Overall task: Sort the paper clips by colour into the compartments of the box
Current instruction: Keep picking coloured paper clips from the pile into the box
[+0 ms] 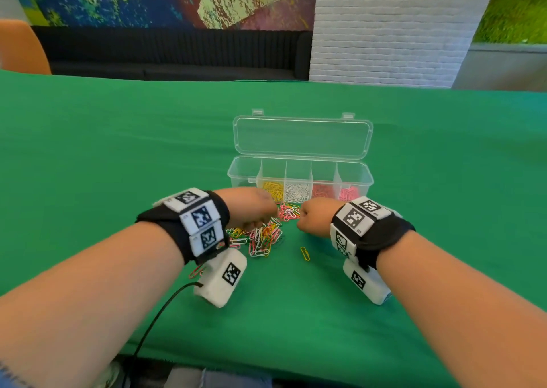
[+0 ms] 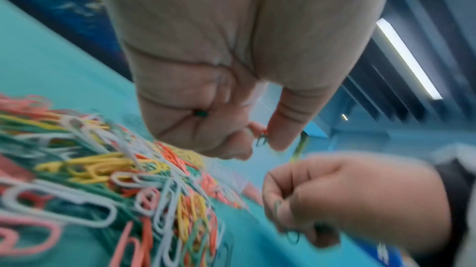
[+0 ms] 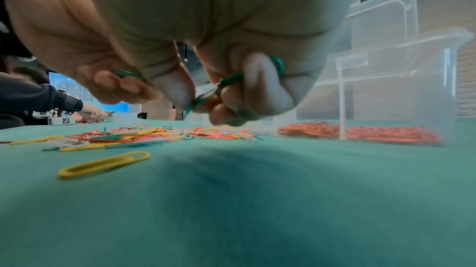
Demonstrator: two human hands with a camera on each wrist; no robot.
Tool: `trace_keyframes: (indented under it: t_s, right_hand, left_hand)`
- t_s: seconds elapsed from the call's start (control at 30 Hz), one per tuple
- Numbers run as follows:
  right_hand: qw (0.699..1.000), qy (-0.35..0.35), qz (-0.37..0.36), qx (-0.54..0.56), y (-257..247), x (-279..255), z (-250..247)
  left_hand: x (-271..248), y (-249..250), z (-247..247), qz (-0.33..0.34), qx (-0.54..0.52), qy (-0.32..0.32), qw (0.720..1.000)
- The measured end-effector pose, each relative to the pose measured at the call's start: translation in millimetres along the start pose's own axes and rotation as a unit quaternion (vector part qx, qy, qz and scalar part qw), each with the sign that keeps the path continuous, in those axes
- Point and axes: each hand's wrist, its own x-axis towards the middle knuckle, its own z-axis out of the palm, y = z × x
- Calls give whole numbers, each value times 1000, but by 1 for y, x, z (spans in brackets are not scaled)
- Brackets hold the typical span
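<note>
Head view: a clear box (image 1: 299, 177) with its lid (image 1: 302, 136) thrown back stands on the green-covered desk (image 1: 88, 151); of its five compartments the leftmost looks bare, the next holds yellow clips, then white, red and pink. A mixed pile of paper clips (image 1: 266, 231) lies just in front of the box, and a lone yellow clip (image 1: 305, 253) lies apart, nearer the person. The left hand (image 1: 251, 207) hangs over the pile, the right hand (image 1: 313, 217) just beside it, both with fingers curled; black wrist bands (image 1: 189, 225) carry printed markers. Left wrist view (blurred): the left hand (image 2: 219, 88) pinches clips between thumb and finger, green and pink ends showing at the fingertips (image 2: 279, 143), above the pile of paper clips (image 2: 115, 180); the right hand (image 2: 347, 196) is curled round green clips (image 2: 285, 222). Right wrist view: the right hand (image 3: 193, 47) is closed on several green clips (image 3: 231, 80) that stick out between the fingers, held clear of the desk (image 3: 257, 200); the lone yellow clip (image 3: 104, 164) lies close by, the pile of paper clips (image 3: 154, 135) beyond it, and the box (image 3: 386, 88) to the right shows red clips in two compartments through its wall. A second person's sleeve (image 3: 33, 96) appears far left.
</note>
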Motion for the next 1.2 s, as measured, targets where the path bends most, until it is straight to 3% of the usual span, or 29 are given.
trace_keyframes:
  t_s: [0.07,0.13,0.3,0.4,0.5,0.6,0.7,0.83,1.0,1.2]
  right_hand:
    - [1000,5,8,24,-2,0,0]
    - [999,8,13,37,-3,-2,0]
    - [999,6,16,40,-3,-7,-9]
    - [999,-1,37,35,-1,-10,-15]
    - [998,7,46,36,-2,-9,-20]
    - [998,16,47,38,-7,-7,-23]
    - [999,29,25,17,-12,-10,-19]
    - [997,27,-30,-61,-14,-2,-6]
    - [994,21,-92,-53,-16,3,-3]
    - [990,5,-129,-60,-14,6,-1]
  left_hand:
    - [-8,-12,-9,-14,-171,1,985]
    - [-16,-25,-17,-10,-266,7,964]
    - [-27,-52,-28,8,-322,49,945]
    - [-31,-66,-33,-17,-222,66,973]
    - [-41,-73,-37,-25,-29,20,999]
    - [-45,-74,-37,-26,144,1,989]
    - [-42,-77,-35,-32,229,0,973]
    - [-36,-85,-27,-21,261,-13,965]
    - [-25,-86,-23,18,264,54,963]
    - [-19,-90,-25,19,234,75,969]
